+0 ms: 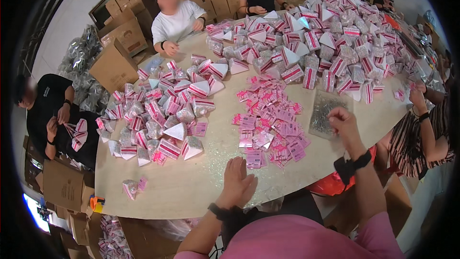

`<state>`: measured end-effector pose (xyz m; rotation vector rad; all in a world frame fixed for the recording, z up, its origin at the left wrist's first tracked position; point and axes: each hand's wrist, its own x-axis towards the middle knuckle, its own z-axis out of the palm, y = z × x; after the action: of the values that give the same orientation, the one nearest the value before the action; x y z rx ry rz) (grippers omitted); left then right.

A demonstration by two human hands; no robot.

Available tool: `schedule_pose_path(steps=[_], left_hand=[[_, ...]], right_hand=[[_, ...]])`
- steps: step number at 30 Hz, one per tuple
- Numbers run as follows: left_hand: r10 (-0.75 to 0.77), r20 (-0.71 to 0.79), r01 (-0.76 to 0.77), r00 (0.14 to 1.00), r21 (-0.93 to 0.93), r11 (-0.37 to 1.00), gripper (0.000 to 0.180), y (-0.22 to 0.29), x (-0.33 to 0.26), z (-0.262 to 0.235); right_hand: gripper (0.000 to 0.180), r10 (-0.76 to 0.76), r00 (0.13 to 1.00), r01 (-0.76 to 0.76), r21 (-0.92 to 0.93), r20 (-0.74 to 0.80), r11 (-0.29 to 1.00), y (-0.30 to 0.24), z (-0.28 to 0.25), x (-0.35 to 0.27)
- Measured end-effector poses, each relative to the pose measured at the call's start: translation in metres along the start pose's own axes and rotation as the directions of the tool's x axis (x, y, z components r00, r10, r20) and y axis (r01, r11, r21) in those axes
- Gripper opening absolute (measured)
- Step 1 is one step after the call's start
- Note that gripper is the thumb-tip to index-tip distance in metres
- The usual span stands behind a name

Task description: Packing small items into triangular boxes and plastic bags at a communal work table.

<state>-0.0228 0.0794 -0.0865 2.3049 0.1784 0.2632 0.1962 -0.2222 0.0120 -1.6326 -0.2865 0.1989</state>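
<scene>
My left hand (pixel 237 182) rests over the near part of the wooden table (pixel 215 139), open, its fingers stretched out and nothing seen in them. Just beyond its fingertips lies a heap of pink and white printed cards (pixel 275 124). My right hand (pixel 344 123) is raised at the near right edge of a shallow clear tray (pixel 335 94) holding a pile of small thin metal pieces (pixel 326 112). Its thumb and fingers are bent together in a pinch. Whatever they hold, if anything, is too small to make out.
Wedge-shaped glittery packs with pink bands (pixel 165 110) heap up on the left, and a larger mound (pixel 326 38) covers the far right. One pack (pixel 130 188) lies apart near left. Several people sit around the table. Cardboard boxes (pixel 115 64) stand beyond its left edge.
</scene>
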Motion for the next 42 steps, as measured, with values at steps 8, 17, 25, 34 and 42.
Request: schedule_pose_path(steps=[8,17,25,34,42], left_hand=[[0.100,0.003,-0.095,0.995,0.355,0.930,0.057,0.026,0.020,0.022],[0.054,-0.347,0.016,0.936,0.197,0.980,0.028,-0.005,0.109,-0.002],[-0.145,-0.340,0.232,0.929,0.232,0.945,0.038,-0.048,0.166,-0.023],[-0.059,0.045,0.023,0.997,0.573,0.819,0.039,-0.032,0.185,-0.040],[-0.110,-0.203,0.092,0.973,-0.097,0.991,0.018,-0.036,0.163,-0.056]], right_hand=[[0.005,0.230,0.971,-0.240,0.219,0.073,0.946,0.054,0.065,-0.061],[0.006,0.162,0.986,-0.161,0.035,-0.041,0.986,0.101,0.082,-0.082],[0.008,0.047,0.995,-0.059,-0.135,-0.087,0.989,0.107,0.085,-0.084],[0.007,-0.027,0.994,-0.004,-0.275,-0.109,0.962,0.118,0.085,-0.084],[0.009,-0.127,0.986,0.074,-0.393,-0.110,0.917,0.111,0.085,-0.085]])
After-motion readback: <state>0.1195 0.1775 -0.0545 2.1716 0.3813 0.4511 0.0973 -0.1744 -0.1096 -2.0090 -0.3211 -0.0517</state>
